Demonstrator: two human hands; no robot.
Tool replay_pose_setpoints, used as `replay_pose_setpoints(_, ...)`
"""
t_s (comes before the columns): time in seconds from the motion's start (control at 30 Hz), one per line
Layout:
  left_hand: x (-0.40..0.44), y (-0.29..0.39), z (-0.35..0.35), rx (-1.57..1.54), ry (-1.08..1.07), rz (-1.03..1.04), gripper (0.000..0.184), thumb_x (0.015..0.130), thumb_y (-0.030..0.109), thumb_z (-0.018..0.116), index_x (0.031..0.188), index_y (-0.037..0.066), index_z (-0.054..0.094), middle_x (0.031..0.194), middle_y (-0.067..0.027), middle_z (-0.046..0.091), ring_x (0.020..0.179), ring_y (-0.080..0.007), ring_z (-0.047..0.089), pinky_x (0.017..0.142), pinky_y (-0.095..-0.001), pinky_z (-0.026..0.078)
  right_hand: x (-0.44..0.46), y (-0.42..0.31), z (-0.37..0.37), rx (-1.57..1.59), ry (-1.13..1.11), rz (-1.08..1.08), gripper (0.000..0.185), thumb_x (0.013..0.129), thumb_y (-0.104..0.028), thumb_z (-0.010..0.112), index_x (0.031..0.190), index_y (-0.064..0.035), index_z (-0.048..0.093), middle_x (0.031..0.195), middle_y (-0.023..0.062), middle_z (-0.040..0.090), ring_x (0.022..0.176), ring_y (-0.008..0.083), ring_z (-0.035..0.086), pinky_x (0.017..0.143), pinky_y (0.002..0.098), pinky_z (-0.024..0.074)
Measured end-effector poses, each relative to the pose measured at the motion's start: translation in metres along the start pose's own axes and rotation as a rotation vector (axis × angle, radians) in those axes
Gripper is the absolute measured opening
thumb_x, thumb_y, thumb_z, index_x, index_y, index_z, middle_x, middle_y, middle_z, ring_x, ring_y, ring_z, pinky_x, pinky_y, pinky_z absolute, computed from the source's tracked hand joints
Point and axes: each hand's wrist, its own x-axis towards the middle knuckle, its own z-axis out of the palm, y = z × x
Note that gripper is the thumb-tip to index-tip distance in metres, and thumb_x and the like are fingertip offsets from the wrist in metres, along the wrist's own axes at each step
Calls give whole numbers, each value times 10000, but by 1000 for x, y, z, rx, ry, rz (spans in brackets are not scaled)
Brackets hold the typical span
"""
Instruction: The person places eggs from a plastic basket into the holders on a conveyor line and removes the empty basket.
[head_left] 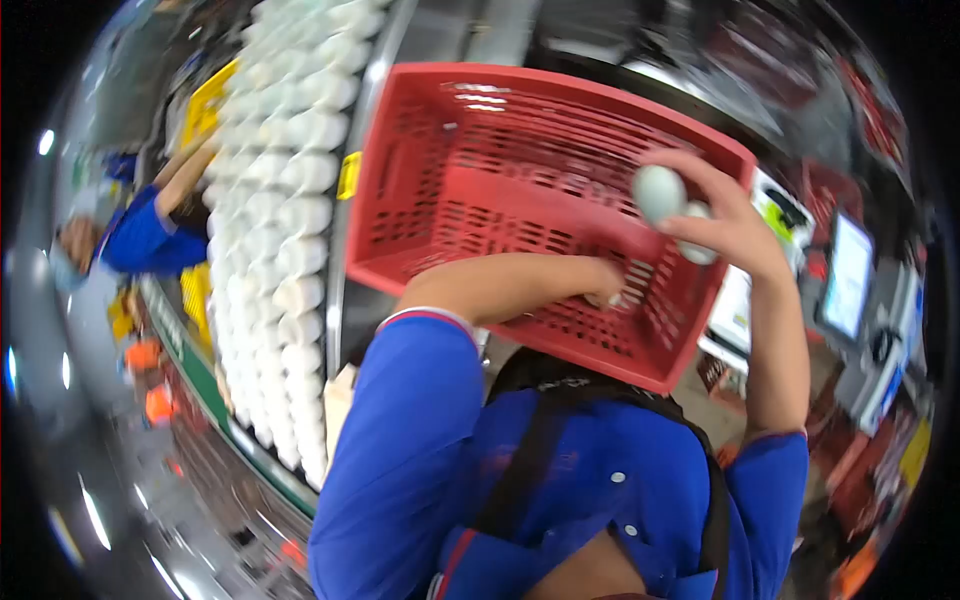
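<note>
A red plastic crate [560,80] lies in front of the body, its slotted floor showing. My right hand [735,225] comes over the crate's right end, fingers curled round two pale eggs, one [659,194] between thumb and fingers and the other [697,235] lower, against the palm. Reaching across the crate's near wall, my left hand [603,283] is low inside it with its fingers closed. A small whitish patch shows at its fingertips, too little to name. Many pale eggs [300,210] stand in long rows left of the crate.
Metal framing [365,110] runs between the egg rows and the crate. Beyond the rows, a person in blue [150,235] reaches toward the eggs near a yellow crate [208,95]. On the right stand a lit screen [848,275] and a white device [730,305].
</note>
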Motion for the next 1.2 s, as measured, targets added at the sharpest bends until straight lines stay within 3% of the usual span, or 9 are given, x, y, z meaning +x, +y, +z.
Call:
replay_pose_setpoints(0.07,-11,2,-21,150,-22,182,481,771,344,675,1201,133,643,1158,-164,671,1057,-334,630,925,-477,493,6,-10,11,103,85,70,559,760,-196,747,1262,-81,530,1160,43,568,1080,148,556,930,304,458)
replay_pose_setpoints(0.13,-71,17,-67,-261,125,0,392,661,404,769,853,63,741,968,-168,717,901,-335,674,773,-477,532,23,-21,24,65,137,112,576,756,-193,740,1268,-73,506,1120,40,560,1039,142,554,908,293,446)
replay_pose_setpoints(0.27,-249,68,-139,-523,479,-290,597,706,430,731,1070,-36,647,1007,-229,691,954,-345,662,835,-421,510,78,-58,74,121,88,-19,562,791,-182,695,1304,-63,497,1148,52,565,1062,147,549,943,293,425)
replay_pose_setpoints(0.43,-428,132,-26,-771,1219,-288,518,803,279,707,1238,34,570,1177,-120,637,1058,-223,616,893,-352,495,145,-125,202,-14,-258,-206,533,792,-117,695,1300,-44,552,1196,54,590,1098,152,560,957,300,434)
replay_pose_setpoints(0.7,-566,266,183,-1006,1782,-1174,427,782,161,772,1160,61,601,961,-14,644,880,-78,590,746,-258,501,191,-162,459,-477,-572,-720,456,780,-176,710,1222,-108,621,1170,101,645,1024,279,649,883,384,505)
replay_pose_setpoints(0.83,-573,269,220,-993,2136,-1082,425,781,180,804,1118,49,581,955,-5,647,772,-70,565,690,-253,492,189,-148,504,-927,-680,-729,399,795,-195,674,1190,-142,664,1080,87,656,989,316,646,830,448,521)
replay_pose_setpoints(0.97,-570,250,222,-882,1963,-1216,437,763,175,812,1100,36,571,927,-74,634,761,-134,597,678,-298,499,197,-140,506,-826,-687,-762,311,818,-221,668,1110,-126,712,1048,106,689,948,311,659,828,438,525)
replay_pose_setpoints(1.1,-551,221,217,-547,1909,-1293,447,716,152,811,1069,27,567,1009,-162,600,908,-337,598,806,-412,492,220,-169,538,-517,-488,-658,253,867,-311,666,915,-71,732,942,130,700,883,316,654,776,437,506)
replay_pose_setpoints(1.2,-544,214,216,-242,1792,-1382,442,725,126,802,1096,29,582,1031,-159,599,984,-331,581,834,-408,491,235,-164,597,-464,-471,-741,300,861,-355,683,817,-60,724,879,127,681,869,318,633,787,429,495)
